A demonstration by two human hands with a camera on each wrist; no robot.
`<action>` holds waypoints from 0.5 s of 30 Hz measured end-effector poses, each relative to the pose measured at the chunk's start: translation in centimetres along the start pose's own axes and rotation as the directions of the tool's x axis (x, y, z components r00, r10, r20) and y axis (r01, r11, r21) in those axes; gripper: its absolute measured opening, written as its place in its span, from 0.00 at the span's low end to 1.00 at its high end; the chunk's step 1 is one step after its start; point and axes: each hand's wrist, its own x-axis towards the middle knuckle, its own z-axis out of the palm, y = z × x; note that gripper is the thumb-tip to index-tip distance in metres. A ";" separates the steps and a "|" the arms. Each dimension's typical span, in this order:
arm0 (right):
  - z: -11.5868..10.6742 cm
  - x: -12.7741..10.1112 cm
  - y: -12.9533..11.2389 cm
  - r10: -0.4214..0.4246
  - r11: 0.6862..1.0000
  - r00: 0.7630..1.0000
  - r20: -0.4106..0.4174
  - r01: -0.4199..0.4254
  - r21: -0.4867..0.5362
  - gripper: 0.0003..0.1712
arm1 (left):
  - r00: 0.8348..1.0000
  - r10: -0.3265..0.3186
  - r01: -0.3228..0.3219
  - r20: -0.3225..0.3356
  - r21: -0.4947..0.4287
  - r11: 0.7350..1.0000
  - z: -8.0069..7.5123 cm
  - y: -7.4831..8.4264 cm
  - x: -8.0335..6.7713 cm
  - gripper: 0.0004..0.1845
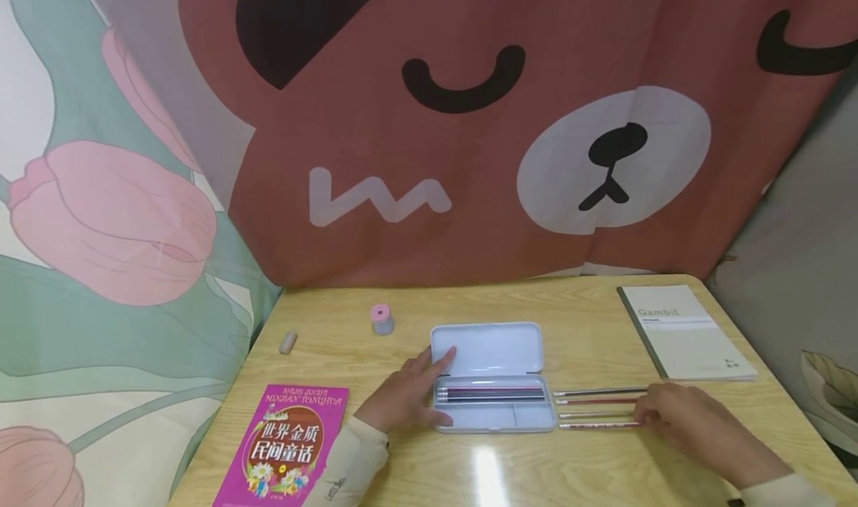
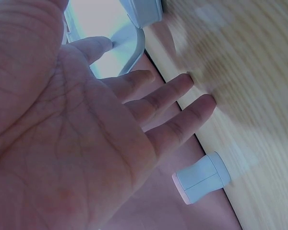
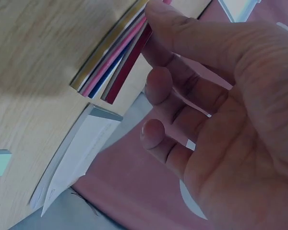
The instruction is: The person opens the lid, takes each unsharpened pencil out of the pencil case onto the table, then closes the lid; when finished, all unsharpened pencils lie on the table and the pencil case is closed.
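Observation:
A white pencil case (image 1: 494,426) lies with its lid (image 1: 496,349) raised; several pencils (image 1: 492,394) fill its back compartment. My left hand (image 1: 409,394) is at its left side, one finger against the inside of the lid and the thumb at the front left corner. In the left wrist view that hand (image 2: 81,124) has its fingers loosely extended. Right of the case, several coloured pencils (image 1: 593,416) lie side by side. My right hand (image 1: 684,418) is over their far right ends, thumb and forefinger pinching a pencil (image 3: 117,52); which one is partly hidden.
A purple book (image 1: 288,447) lies at the front left. Behind it are a small eraser (image 1: 287,342) and a pink-and-grey cylindrical object (image 1: 382,319). A notebook (image 1: 687,332) lies at the back right. Printed curtains (image 1: 469,254) hang along the table's back edge.

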 end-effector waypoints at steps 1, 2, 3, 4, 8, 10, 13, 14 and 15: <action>0.0 0.0 -0.1 0.028 1.000 0.999 0.021 -0.028 -0.009 0.17 | 1.000 0.001 -0.001 0.000 -0.001 1.000 0.0 0.0 0.0 0.61; 0.1 0.0 -0.1 0.038 0.999 0.999 0.024 -0.038 -0.016 0.17 | 1.000 0.000 0.000 -0.001 -0.002 1.000 0.0 0.0 0.0 0.61; 0.3 -0.1 0.0 0.044 0.999 0.999 0.022 -0.043 -0.019 0.17 | 1.000 0.001 -0.001 -0.001 -0.003 1.000 -0.1 0.0 0.0 0.61; 0.4 -0.2 0.0 0.042 0.999 0.999 0.010 -0.042 -0.024 0.17 | 1.000 0.000 0.000 0.000 -0.005 1.000 -0.1 0.0 0.0 0.61; 1.1 -0.6 0.2 0.032 0.999 0.998 -0.051 -0.033 -0.029 0.17 | 1.000 -0.006 0.006 0.002 -0.010 1.000 -0.1 0.1 0.0 0.61; 1.5 -0.8 0.3 0.009 0.999 0.996 -0.090 -0.013 -0.036 0.17 | 1.000 -0.010 0.010 0.005 -0.010 1.000 -0.1 0.1 -0.1 0.61; 1.9 -0.8 0.2 0.004 0.999 0.994 -0.109 -0.008 -0.034 0.18 | 1.000 -0.014 0.014 0.008 -0.006 1.000 -0.1 0.1 -0.1 0.61; 1.9 -0.8 0.2 0.009 0.999 0.995 -0.104 -0.012 -0.032 0.18 | 1.000 -0.014 0.014 0.008 -0.004 1.000 -0.1 0.1 -0.1 0.61; 1.9 -0.8 0.2 0.013 0.999 0.995 -0.098 -0.016 -0.030 0.18 | 1.000 -0.014 0.014 0.010 -0.003 1.000 -0.1 0.1 -0.1 0.61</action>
